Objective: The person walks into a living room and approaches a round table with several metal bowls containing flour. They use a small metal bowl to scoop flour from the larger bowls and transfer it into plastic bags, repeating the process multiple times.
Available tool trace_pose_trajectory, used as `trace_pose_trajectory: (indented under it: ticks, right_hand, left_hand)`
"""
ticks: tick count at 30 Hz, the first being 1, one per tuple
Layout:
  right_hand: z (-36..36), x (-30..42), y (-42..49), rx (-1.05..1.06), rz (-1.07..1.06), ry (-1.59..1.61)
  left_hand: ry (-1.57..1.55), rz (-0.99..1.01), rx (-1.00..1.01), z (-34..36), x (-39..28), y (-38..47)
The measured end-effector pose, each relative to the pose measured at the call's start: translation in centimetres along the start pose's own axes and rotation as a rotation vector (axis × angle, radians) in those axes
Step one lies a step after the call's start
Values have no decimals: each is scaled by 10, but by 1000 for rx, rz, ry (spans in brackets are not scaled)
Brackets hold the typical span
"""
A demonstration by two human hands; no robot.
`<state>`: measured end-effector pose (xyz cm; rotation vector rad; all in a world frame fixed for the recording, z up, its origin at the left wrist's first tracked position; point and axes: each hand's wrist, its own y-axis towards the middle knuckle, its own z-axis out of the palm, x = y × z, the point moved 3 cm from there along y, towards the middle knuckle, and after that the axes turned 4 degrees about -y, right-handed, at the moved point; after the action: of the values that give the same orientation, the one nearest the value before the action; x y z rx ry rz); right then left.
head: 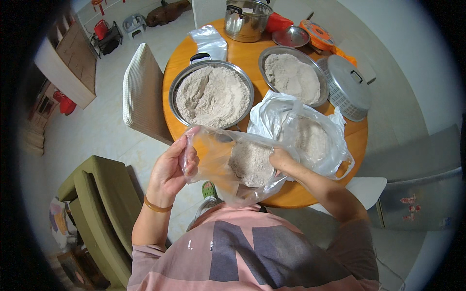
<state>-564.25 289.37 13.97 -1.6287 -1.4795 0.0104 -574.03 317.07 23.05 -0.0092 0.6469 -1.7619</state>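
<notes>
My left hand [174, 165] pinches the edge of a clear plastic bag [213, 152] and stretches it out to the left. At the bag's other end, my right hand [285, 160] grips the rim of a round bowl [273, 171] full of pale, flour-like powder [252, 162]. The bowl looks to be inside the bag, near the table's front edge. Close by on the right, an opened white plastic bag [269, 112] holds more of this powder [309, 140]. Beyond my hands stand a steel pot [174, 103] and a metal basin [263, 69], both holding such powder.
A round wooden table [173, 65] bears a tall steel pot [242, 27], a stack of clear bags [209, 42], a small lid [291, 36] and a domed metal lid [346, 76] over a plastic basket [349, 105]. A covered chair [143, 91] stands left, an olive sofa [105, 203] lower left.
</notes>
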Motion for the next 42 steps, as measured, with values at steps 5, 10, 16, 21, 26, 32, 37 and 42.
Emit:
trace_pose_trajectory:
  ticks: [5, 10, 16, 21, 26, 32, 37, 42]
  right_hand:
    - [6, 13, 4, -266, -281, -438]
    - [19, 13, -5, -279, -276, -510]
    - [38, 18, -37, -397, -395, -709]
    - [42, 13, -39, -530, -530, -783]
    - [37, 3, -46, -716, -770, -822]
    - [27, 5, -62, -897, -833, -665]
    - [9, 4, -83, -923, -619, -21]
    - [-14, -22, -94, -883, -338, 781]
  left_hand:
    - [118, 29, 37, 1, -4, 7]
    - [151, -1, 7, 1, -1, 19]
    - [103, -99, 26, 12, 2, 22]
    - [89, -124, 55, 23, 1, 9]
    - [71, -206, 81, 20, -3, 22]
    - [103, -275, 35, 7, -7, 48]
    - [322, -214, 80, 16, -15, 52]
    - [622, -51, 191, 26, -22, 55]
